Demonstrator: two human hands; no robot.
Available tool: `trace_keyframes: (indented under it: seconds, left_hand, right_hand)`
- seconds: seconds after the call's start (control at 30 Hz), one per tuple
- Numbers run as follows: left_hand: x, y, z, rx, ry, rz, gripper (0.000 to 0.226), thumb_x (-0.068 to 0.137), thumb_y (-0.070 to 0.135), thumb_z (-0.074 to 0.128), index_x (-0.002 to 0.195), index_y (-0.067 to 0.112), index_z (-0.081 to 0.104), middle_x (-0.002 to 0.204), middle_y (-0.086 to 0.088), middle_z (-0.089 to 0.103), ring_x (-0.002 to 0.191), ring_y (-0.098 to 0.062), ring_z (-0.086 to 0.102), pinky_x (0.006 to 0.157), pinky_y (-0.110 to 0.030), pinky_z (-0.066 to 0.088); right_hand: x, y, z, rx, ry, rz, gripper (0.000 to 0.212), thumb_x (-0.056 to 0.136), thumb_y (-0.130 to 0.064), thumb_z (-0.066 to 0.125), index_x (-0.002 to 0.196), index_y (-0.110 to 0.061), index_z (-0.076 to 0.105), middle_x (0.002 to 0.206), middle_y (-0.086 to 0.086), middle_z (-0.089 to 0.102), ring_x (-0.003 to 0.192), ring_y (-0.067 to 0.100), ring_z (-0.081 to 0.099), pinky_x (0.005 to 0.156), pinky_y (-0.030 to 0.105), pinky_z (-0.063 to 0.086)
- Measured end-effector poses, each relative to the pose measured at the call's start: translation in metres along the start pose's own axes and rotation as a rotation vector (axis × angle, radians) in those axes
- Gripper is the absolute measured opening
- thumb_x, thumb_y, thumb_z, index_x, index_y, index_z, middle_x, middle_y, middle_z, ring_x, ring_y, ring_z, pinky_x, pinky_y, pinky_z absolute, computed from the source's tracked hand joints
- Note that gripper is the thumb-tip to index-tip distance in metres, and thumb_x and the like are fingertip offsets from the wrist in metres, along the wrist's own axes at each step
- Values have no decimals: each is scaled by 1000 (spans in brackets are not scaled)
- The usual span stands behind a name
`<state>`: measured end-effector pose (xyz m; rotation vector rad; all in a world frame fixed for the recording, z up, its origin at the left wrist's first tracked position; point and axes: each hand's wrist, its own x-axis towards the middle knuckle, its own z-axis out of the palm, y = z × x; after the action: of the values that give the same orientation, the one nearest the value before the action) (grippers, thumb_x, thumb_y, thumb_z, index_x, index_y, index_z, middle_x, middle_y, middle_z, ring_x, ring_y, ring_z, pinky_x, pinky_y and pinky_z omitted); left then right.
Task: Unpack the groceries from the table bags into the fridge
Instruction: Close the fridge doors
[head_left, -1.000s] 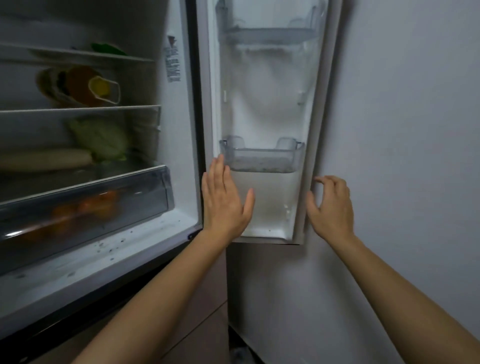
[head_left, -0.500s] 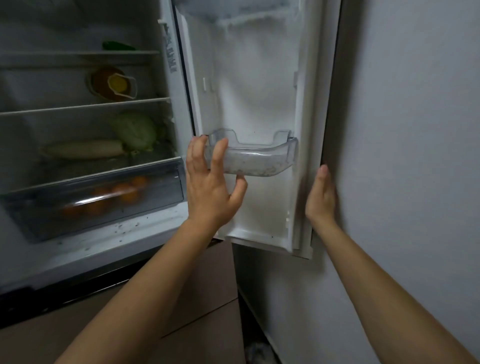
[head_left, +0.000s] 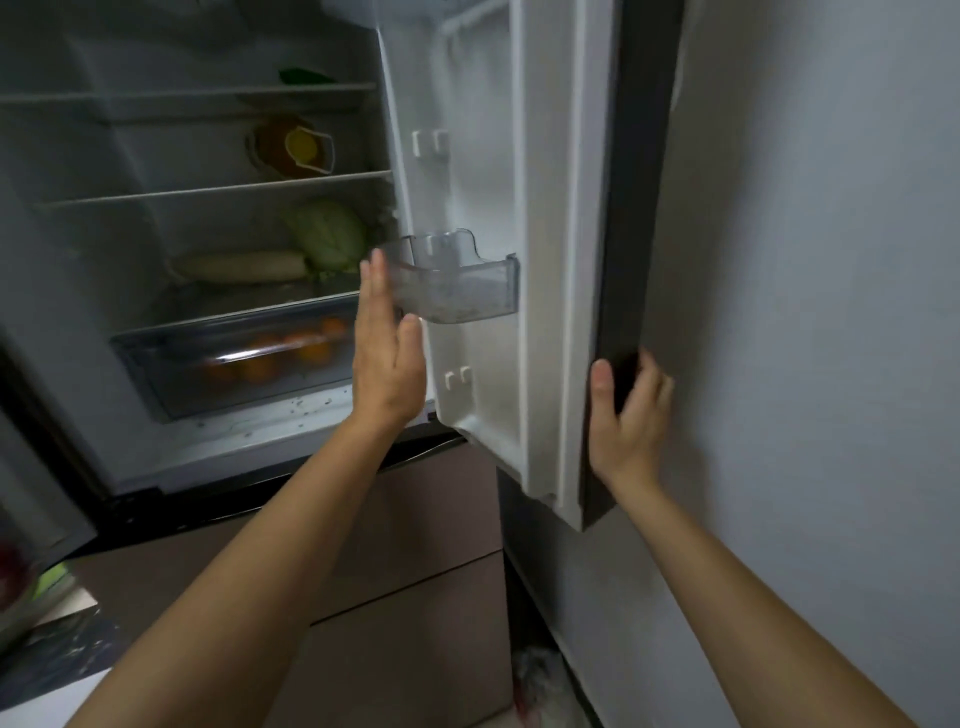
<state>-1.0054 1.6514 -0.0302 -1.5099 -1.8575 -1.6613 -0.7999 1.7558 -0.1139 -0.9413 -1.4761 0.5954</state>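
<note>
The right hand (head_left: 628, 415) grips the free edge of the fridge door (head_left: 483, 156) near its lower corner, thumb on the inner side and fingers curled round onto the dark outer face. The left hand (head_left: 387, 353) holds nothing. Its fingers are straight and together, with the fingertips at the left end of the clear door bin (head_left: 457, 283); I cannot tell whether they touch it.

A second ago the door stood wide, its lining facing the camera, and the right hand only hovered by its edge near the wall (head_left: 831, 312). Half a second ago the left hand cupped the bin. Now the door is swung partway round and seen nearly edge-on. I judge it is being closed, so loading looks finished or paused.

The door bin looks empty apart from a speckled film along its bottom. In the fridge (head_left: 78, 244), the crisper drawer (head_left: 156, 364) at the bottom is shut and holds orange fruits (head_left: 291, 351). On the shelf just above it, a white radish (head_left: 244, 267) lies toward the right edge, with a cabbage (head_left: 330, 234) at its end in the back right corner. A jug (head_left: 291, 148) stands at the right end of the next shelf up, and a green item (head_left: 304, 77) on the top one. At the lower left, a bag (head_left: 26, 587) with red and green contents is partly in view.
</note>
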Motion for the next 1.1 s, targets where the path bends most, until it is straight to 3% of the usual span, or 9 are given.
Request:
trace_keyframes:
  seconds: [0.1,0.2,0.3,0.43,0.67,0.8,0.87,1.0,1.1]
  left_hand:
    - [-28,-12,-39,-152,-118,-193,65,100,46,20,160,25,7,167,8,10,149,-1,12,126,-41,15]
    - [-52,-11,-75,-274,-195,-394,76,93,70,20,158,31,16,164,6,22,148,-13,26,122,-50,24]
    - [-61,-2,-107,-383,-280,-495,60,104,56,18,154,26,31,159,0,34,141,-16,37,116,-45,32]
    - [-60,-4,-137,-431,-407,-533,55,105,55,16,151,30,34,152,7,41,141,-13,35,115,-49,28]
    - [-34,-37,-153,-480,-383,-631,61,101,64,18,151,33,36,158,5,36,146,-18,31,113,-51,26]
    - [-23,-56,-148,-380,-324,-578,71,96,66,41,155,29,29,149,14,42,138,-9,39,112,-30,34]
    - [-19,-65,-145,-330,-292,-505,60,96,55,52,148,28,37,129,22,52,123,-2,50,91,-9,42]
    - [-7,-92,-130,-100,-247,-423,102,72,79,64,154,31,28,146,10,46,131,-9,45,109,-33,41]
    - [5,-120,-124,-98,-158,-453,96,75,75,66,154,33,30,148,7,47,133,-11,46,112,-41,41]
  right_hand:
    - [-51,-18,9,-24,-125,-39,75,90,-67,40,128,-3,51,118,7,47,104,25,54,88,23,47]
    - [-91,-41,27,-103,-314,-97,70,99,-62,38,149,-14,35,132,1,41,107,9,50,80,4,35]
    - [-110,-67,52,-226,-500,-193,71,99,-62,32,158,-33,7,153,-4,26,115,6,47,88,24,46]
    - [-124,-96,89,-319,-597,-257,68,101,-58,32,156,-41,-4,159,-3,24,126,22,54,97,50,52]
    - [-126,-110,122,-326,-703,-283,73,104,-39,45,158,-39,-4,164,-7,11,138,20,42,103,37,44]
    - [-113,-94,134,-365,-715,-273,69,106,-36,42,155,-50,-4,167,-5,-9,152,23,13,116,47,30]
    - [-104,-82,144,-389,-728,-277,69,105,-42,39,153,-53,-9,166,-6,-16,154,22,-10,119,55,17]
    - [-89,-48,179,-513,-704,-399,75,102,-53,36,151,-49,-21,163,-4,-29,150,22,-25,121,53,5]
    - [-86,-25,209,-563,-690,-501,79,102,-54,35,149,-46,-28,159,1,-39,149,25,-30,123,53,0]
